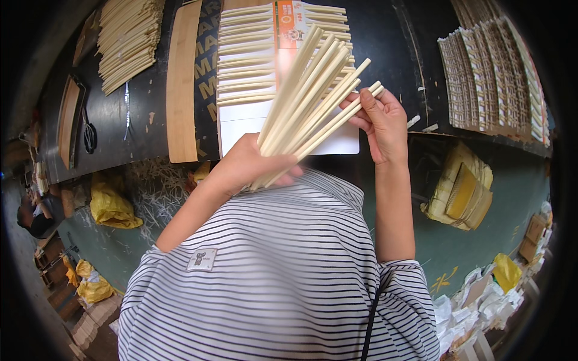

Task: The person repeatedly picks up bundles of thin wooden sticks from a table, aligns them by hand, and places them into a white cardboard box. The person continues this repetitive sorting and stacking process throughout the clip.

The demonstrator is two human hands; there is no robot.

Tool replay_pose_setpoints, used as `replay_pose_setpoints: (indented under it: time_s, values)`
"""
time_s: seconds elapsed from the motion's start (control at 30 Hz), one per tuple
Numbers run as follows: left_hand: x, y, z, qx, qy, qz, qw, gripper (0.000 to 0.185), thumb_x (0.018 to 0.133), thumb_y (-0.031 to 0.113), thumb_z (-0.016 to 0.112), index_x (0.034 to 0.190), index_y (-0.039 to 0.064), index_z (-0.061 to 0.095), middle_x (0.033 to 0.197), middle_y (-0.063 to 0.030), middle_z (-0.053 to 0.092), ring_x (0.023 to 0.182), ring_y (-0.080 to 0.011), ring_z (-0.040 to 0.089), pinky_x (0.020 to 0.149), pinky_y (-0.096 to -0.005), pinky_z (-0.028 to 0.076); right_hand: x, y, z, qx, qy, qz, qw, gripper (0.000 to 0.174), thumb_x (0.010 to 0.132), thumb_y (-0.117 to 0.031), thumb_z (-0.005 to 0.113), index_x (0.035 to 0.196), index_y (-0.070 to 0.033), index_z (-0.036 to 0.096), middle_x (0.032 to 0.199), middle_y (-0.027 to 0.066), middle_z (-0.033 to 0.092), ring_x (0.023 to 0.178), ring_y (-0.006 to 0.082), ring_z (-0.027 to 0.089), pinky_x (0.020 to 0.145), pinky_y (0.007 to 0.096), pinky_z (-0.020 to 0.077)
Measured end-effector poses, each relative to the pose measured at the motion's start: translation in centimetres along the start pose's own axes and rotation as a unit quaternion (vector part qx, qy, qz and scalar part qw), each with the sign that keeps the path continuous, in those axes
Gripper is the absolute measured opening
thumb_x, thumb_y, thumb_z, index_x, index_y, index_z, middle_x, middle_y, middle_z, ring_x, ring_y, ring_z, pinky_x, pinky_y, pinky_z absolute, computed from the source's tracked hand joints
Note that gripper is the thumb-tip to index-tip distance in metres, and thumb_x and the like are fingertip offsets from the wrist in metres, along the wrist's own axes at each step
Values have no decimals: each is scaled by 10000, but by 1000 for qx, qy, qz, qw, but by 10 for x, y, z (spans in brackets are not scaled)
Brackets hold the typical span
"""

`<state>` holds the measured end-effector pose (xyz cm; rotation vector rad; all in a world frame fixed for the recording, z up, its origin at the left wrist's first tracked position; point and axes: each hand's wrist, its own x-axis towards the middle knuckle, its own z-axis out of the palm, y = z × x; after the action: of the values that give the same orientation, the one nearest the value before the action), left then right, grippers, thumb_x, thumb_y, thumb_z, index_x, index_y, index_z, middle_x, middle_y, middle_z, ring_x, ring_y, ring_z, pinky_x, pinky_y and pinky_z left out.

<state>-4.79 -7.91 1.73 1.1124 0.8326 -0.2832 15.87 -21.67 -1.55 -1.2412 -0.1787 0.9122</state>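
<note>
My left hand [259, 162] is closed around the lower ends of a fanned bundle of pale wooden sticks [300, 106], which look like chopsticks. With thumb and fingers, my right hand [381, 117] pinches the upper ends of a pair of these sticks at the bundle's right side. Behind the bundle a white card [244, 131] with an orange printed band [289, 27] lies on the dark table. Pairs of sticks [246, 97] lie in rows across the card, their middles under the band. The bundle covers part of the card.
A wooden strip [183, 90] lies left of the card. Farther left are a heap of sticks [131, 40], black-handled scissors [89, 133] and another wooden strip [67, 122]. Stacked corrugated cards [492, 76] stand at right. Below the table's edge are yellow sacks [110, 203] and a wrapped bundle [460, 189]. Another person is at far left.
</note>
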Motion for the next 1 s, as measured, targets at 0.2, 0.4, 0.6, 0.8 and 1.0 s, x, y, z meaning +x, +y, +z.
replay_pose_setpoints:
  time_s: [0.2,0.4,0.6,0.8,1.0]
  values:
    - [1,-2,3,-45,-13,16,999,359,879,141,719,1131,-83,596,859,-178,708,717,-192,712,630,-277,596,-3,8,2,-15,64,-43,997,453,928,-98,661,1312,44,468,998,176,706,861,261,728,656,269,628]
    - [7,-1,-10,-78,147,112,980,324,918,146,650,1143,-79,593,872,-167,701,704,-191,698,638,-292,595,-6,-19,-49,5,270,-161,949,435,938,-97,644,1321,-4,460,1120,202,665,941,295,708,663,321,645]
    - [17,0,-17,-53,136,119,982,375,923,86,596,1260,-71,550,864,-169,704,677,-173,688,639,-274,587,-9,-3,-68,-22,304,-219,927,473,945,-132,650,1342,-6,425,1166,219,649,954,294,706,654,304,624]
    - [18,-3,-16,-27,127,115,985,413,926,27,573,1321,-74,506,855,-174,704,663,-165,692,624,-254,581,-2,31,-45,39,319,-142,936,349,970,-148,615,1261,-14,477,1203,208,627,1013,312,690,739,340,615]
    - [18,-9,-16,-38,135,147,979,370,927,39,590,1272,-76,523,852,-160,709,674,-166,695,618,-271,590,-8,40,-26,43,263,-91,959,448,1052,-241,452,1378,65,428,1313,224,557,1169,310,609,965,380,539]
